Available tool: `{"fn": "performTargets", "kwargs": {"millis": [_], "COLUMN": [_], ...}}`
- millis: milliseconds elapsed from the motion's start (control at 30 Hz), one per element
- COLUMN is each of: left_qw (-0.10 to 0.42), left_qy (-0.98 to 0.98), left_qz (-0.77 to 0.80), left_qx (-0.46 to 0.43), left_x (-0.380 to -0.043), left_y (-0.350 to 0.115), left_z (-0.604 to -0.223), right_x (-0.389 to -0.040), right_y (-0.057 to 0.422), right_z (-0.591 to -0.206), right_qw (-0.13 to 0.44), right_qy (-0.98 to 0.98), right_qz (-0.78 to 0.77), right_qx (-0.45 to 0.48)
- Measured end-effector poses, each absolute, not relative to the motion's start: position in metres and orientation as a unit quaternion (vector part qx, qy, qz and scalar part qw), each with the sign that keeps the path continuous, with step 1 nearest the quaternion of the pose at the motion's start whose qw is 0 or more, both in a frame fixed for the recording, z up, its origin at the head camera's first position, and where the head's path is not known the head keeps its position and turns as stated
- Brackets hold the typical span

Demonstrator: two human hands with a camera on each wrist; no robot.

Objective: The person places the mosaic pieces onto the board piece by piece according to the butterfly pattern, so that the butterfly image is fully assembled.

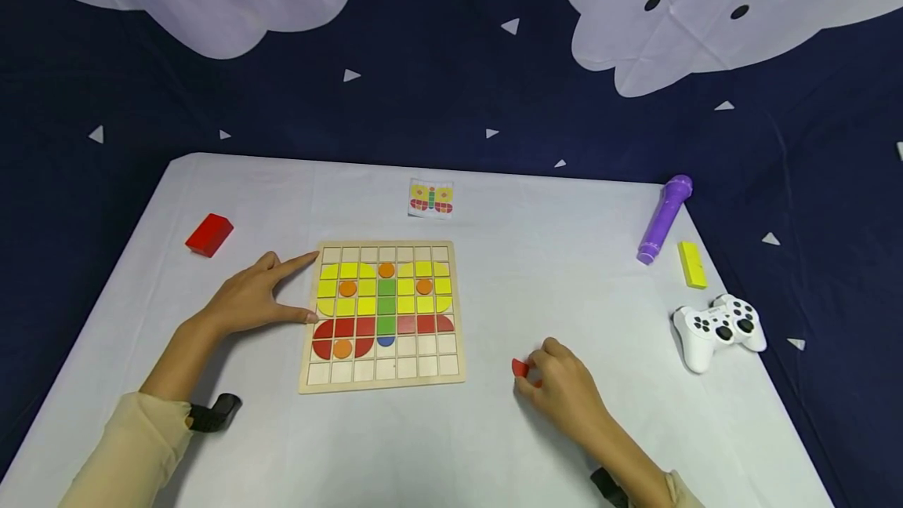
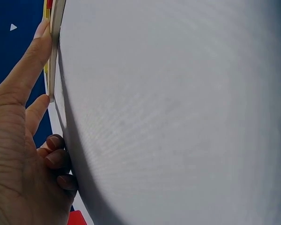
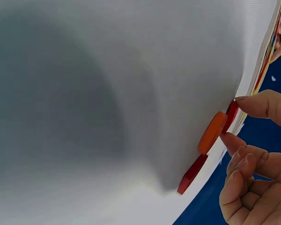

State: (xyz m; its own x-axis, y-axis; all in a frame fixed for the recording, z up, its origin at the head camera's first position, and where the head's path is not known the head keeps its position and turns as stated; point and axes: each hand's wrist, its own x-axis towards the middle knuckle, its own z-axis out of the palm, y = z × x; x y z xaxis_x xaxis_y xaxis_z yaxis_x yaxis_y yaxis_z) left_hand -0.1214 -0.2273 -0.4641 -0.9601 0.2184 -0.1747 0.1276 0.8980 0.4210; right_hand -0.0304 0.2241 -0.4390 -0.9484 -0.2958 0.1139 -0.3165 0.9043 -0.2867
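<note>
A wooden grid board [image 1: 381, 388] holds yellow, green, red, orange and blue tiles arranged in a butterfly-like pattern. My left hand [image 1: 250, 296] touches the board's left edge with thumb and index finger spread apart; the other fingers are curled in the left wrist view. To the right of the board, my right hand [image 1: 560, 394] pinches a small red tile [image 3: 232, 115] between thumb and index fingertip, at the tabletop. Next to that tile in the right wrist view are an orange disc [image 3: 212, 133] and another red tile [image 3: 192, 174]. The hand mostly hides these in the head view.
A small picture card [image 1: 431, 199] with a butterfly lies behind the board. A red block [image 1: 209, 235] is at the left. Along the table's right side are a purple microphone [image 1: 665, 218], a yellow block [image 1: 693, 265] and a white game controller [image 1: 719, 331].
</note>
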Motion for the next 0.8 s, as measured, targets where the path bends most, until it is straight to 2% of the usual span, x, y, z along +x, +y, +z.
{"fn": "performTargets", "kwargs": {"millis": [233,800], "left_qw": [0.107,0.101], "left_qy": [0.968,0.968], "left_qz": [0.21,0.211], "left_qx": [0.09,0.094], "left_x": [-0.122,-0.121], "left_y": [-0.227,-0.229], "left_z": [-0.463,-0.467], "right_x": [-0.04,-0.066], "right_y": [0.195,0.105], "right_z": [-0.434,-0.437], "right_qw": [0.077,0.08], "right_qy": [-0.962,-0.921], "right_qz": [0.125,0.113], "right_qx": [0.23,0.365]}}
